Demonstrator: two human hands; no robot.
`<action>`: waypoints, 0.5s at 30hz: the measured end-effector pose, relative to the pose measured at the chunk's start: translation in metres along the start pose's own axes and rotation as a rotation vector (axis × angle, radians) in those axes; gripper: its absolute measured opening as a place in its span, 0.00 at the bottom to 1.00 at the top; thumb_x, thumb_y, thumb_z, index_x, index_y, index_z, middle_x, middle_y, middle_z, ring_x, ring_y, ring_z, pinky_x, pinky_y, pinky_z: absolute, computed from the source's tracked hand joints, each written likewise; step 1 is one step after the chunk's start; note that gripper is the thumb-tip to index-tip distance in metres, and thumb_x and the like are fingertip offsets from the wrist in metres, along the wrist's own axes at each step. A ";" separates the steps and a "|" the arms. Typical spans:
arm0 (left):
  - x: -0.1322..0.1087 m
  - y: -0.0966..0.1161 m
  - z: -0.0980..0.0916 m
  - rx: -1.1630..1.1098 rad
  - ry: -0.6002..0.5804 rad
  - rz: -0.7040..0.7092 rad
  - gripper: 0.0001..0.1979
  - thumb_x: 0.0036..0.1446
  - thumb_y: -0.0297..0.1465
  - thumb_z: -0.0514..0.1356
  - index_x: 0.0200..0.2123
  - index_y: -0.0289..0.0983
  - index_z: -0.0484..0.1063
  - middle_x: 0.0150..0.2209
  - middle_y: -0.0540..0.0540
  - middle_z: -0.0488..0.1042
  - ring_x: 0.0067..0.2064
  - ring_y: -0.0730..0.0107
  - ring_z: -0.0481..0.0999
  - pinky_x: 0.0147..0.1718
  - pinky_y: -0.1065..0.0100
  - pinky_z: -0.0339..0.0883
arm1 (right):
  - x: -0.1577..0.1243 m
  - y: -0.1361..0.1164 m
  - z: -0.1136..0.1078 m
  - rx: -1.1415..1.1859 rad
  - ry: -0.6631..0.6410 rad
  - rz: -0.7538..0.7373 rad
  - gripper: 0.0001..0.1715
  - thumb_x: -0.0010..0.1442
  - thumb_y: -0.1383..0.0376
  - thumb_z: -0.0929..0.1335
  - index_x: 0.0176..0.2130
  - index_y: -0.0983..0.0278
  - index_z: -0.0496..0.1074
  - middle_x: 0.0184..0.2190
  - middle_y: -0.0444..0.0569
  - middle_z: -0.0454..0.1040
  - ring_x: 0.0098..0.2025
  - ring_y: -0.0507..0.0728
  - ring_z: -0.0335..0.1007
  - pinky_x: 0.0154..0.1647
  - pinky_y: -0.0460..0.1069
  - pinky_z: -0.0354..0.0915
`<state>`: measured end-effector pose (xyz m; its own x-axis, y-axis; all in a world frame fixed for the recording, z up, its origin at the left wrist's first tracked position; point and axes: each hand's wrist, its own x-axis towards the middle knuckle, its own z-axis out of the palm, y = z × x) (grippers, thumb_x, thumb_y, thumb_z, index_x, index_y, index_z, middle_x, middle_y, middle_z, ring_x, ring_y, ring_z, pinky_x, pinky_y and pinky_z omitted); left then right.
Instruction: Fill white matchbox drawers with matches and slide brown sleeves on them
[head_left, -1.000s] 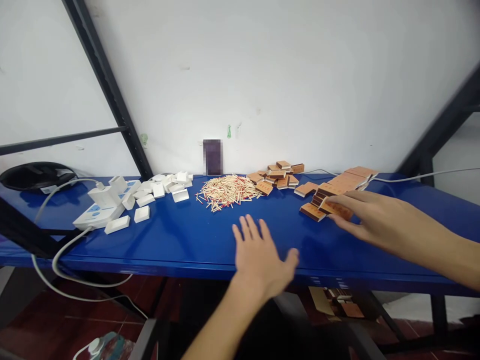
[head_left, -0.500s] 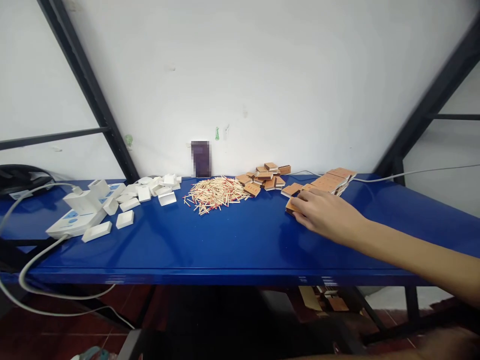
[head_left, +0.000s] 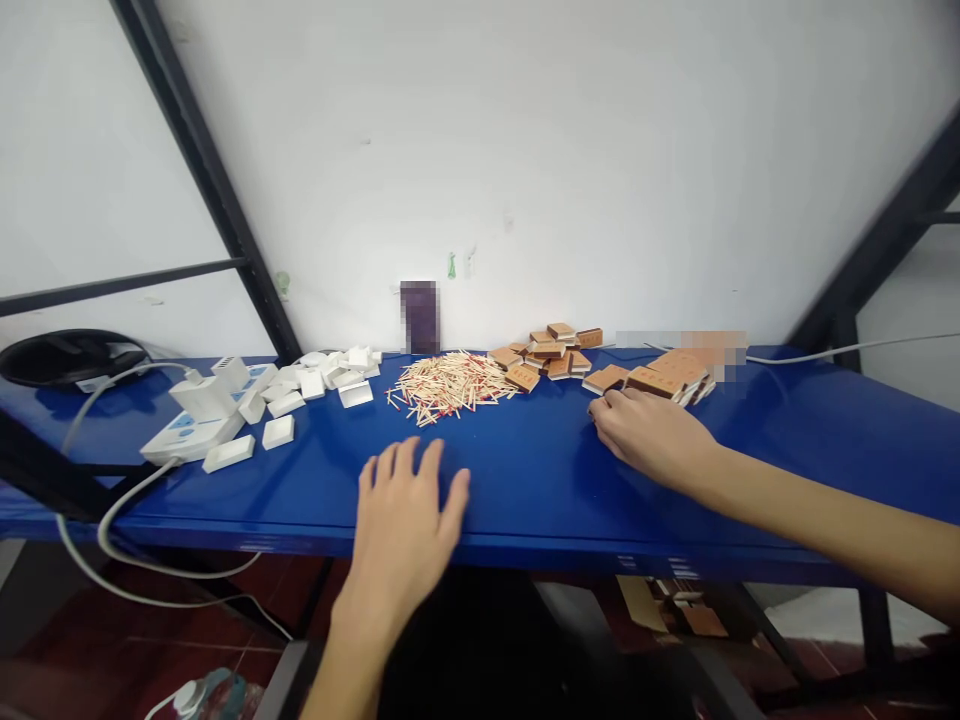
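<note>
My left hand (head_left: 401,520) is over the front part of the blue table, palm down, fingers spread and nothing in them. Beyond its fingertips lies a heap of loose red-tipped matches (head_left: 454,385). At the right, my right hand (head_left: 656,430) rests low by the table with its fingers curled; whatever is under them is hidden. Just behind it are a row of brown matchboxes (head_left: 664,375) laid close together and a single matchbox (head_left: 606,378). A loose pile of matchboxes (head_left: 551,352) sits against the wall, right of the matches.
White empty matchbox trays (head_left: 349,368) are scattered at the left. Beside them, a white power strip (head_left: 191,435) carries plugs and cables. A black round object (head_left: 71,358) lies far left. A dark upright rectangle (head_left: 421,318) stands by the wall. Black metal posts (head_left: 217,190) frame the blue table (head_left: 517,490).
My left hand has come up from below the table's edge to over its front. My right hand stays by the matchboxes; the box that showed under its fingers is now out of sight.
</note>
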<state>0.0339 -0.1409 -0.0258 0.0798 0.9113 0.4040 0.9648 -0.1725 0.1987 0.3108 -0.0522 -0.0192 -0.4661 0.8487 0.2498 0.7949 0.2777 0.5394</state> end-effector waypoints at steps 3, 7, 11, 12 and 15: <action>0.012 -0.020 0.011 0.103 -0.236 -0.100 0.34 0.66 0.51 0.45 0.66 0.35 0.60 0.69 0.33 0.55 0.70 0.38 0.51 0.64 0.39 0.48 | -0.002 -0.003 -0.003 -0.013 0.110 -0.019 0.12 0.64 0.68 0.63 0.34 0.69 0.74 0.31 0.59 0.76 0.35 0.63 0.74 0.34 0.52 0.59; 0.028 0.014 0.036 0.033 -0.329 -0.057 0.41 0.64 0.55 0.42 0.69 0.32 0.52 0.71 0.31 0.43 0.71 0.35 0.39 0.65 0.36 0.40 | -0.008 -0.007 -0.015 0.031 0.301 -0.058 0.17 0.66 0.62 0.62 0.29 0.67 0.72 0.27 0.55 0.73 0.32 0.60 0.71 0.34 0.52 0.59; 0.035 0.078 0.055 -0.144 -0.414 0.123 0.48 0.61 0.56 0.47 0.70 0.23 0.47 0.71 0.27 0.39 0.71 0.32 0.34 0.66 0.35 0.33 | -0.015 -0.003 -0.033 0.120 0.391 -0.084 0.20 0.67 0.62 0.59 0.29 0.65 0.71 0.26 0.52 0.71 0.30 0.58 0.69 0.33 0.52 0.59; 0.033 0.096 0.059 -0.197 -0.426 0.213 0.47 0.62 0.54 0.47 0.70 0.23 0.46 0.71 0.28 0.39 0.71 0.34 0.33 0.67 0.36 0.33 | -0.016 -0.001 -0.039 0.154 0.407 -0.089 0.20 0.67 0.62 0.58 0.29 0.64 0.71 0.26 0.51 0.72 0.30 0.58 0.69 0.33 0.52 0.59; 0.017 0.149 0.075 -0.344 -0.419 0.494 0.43 0.63 0.49 0.49 0.72 0.30 0.42 0.71 0.34 0.48 0.72 0.38 0.41 0.67 0.38 0.40 | -0.027 -0.001 -0.059 0.290 0.441 -0.129 0.22 0.68 0.61 0.57 0.29 0.62 0.73 0.26 0.52 0.73 0.30 0.57 0.68 0.34 0.52 0.63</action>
<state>0.1979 -0.1232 -0.0568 0.6407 0.7515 0.1573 0.6637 -0.6451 0.3785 0.3001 -0.1015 0.0209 -0.6357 0.5477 0.5440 0.7663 0.5328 0.3591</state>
